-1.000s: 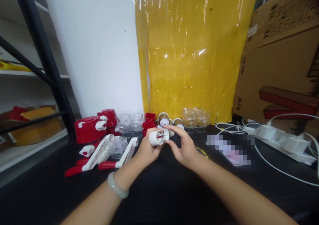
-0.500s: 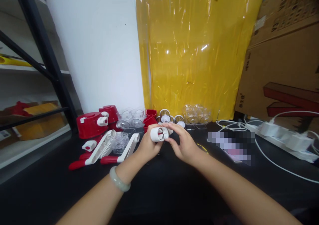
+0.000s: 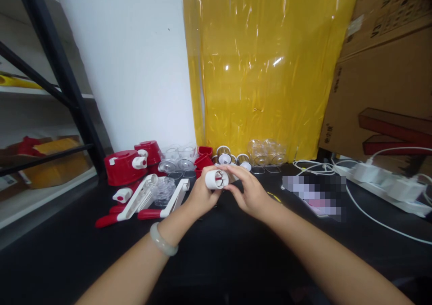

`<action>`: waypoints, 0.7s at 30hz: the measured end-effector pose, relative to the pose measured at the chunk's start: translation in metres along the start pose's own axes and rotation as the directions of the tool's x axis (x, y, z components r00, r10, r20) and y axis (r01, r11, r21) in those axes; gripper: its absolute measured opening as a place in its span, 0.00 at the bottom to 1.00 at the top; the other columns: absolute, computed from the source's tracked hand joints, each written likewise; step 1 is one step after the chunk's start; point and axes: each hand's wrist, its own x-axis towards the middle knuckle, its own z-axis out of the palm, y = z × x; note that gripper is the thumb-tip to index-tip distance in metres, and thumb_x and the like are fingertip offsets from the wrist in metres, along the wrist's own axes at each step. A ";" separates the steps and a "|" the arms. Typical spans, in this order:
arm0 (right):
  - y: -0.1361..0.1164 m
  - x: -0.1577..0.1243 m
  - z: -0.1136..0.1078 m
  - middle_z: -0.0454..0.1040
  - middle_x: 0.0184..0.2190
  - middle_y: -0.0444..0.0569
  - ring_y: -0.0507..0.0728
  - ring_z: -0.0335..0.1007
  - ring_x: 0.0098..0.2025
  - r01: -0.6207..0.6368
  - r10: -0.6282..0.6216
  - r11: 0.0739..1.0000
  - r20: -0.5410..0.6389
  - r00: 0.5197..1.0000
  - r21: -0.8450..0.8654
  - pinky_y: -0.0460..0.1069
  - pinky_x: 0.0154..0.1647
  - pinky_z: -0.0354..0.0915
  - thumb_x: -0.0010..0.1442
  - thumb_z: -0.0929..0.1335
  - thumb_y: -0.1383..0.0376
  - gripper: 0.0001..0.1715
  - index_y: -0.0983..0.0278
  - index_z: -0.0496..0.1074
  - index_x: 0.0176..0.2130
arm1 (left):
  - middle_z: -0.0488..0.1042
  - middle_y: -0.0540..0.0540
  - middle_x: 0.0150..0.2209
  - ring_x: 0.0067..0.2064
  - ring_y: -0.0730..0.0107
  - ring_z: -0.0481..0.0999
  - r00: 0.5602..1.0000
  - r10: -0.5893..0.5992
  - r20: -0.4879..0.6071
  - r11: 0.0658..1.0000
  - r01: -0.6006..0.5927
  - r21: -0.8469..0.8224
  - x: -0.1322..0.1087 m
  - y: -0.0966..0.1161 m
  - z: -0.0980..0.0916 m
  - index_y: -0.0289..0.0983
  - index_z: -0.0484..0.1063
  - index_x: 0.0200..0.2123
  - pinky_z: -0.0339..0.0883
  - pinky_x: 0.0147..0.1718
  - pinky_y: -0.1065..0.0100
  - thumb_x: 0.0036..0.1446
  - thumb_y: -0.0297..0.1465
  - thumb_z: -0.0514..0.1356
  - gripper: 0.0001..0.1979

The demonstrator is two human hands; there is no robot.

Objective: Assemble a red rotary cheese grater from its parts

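Work on the white cylindrical part [image 3: 211,180] looks under way and unfinished: it is in hand, while the crank handles [image 3: 177,199] and red housings [image 3: 122,169], left of and beyond the left hand [image 3: 200,198], lie apart from it, seemingly yet to be dealt with. The left hand grips the part within its fingers, slotted end facing the right hand [image 3: 252,196], whose half-curled fingers sit right beside that end; whether they grip anything, I cannot tell
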 end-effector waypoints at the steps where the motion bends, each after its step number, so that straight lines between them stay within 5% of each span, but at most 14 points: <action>1: 0.000 0.000 0.000 0.73 0.58 0.55 0.60 0.71 0.61 0.001 -0.001 1.000 -0.001 1.000 -0.001 0.60 0.60 0.69 0.66 0.67 0.70 0.40 0.53 0.52 0.70 | 0.74 0.38 0.50 0.49 0.57 0.78 1.000 -0.001 0.000 1.000 0.001 0.000 0.000 0.000 0.000 0.37 0.61 0.56 0.74 0.47 0.57 0.59 0.29 0.62 0.22; 21: -0.001 0.002 0.000 0.75 0.57 0.52 0.60 0.73 0.58 0.017 -0.016 0.999 -0.012 1.000 0.040 0.59 0.60 0.70 0.65 0.68 0.69 0.38 0.51 0.56 0.69 | 0.75 0.39 0.49 0.49 0.57 0.78 1.000 -0.003 -0.002 1.000 0.003 -0.019 0.001 0.006 0.002 0.38 0.63 0.55 0.74 0.47 0.56 0.60 0.33 0.63 0.21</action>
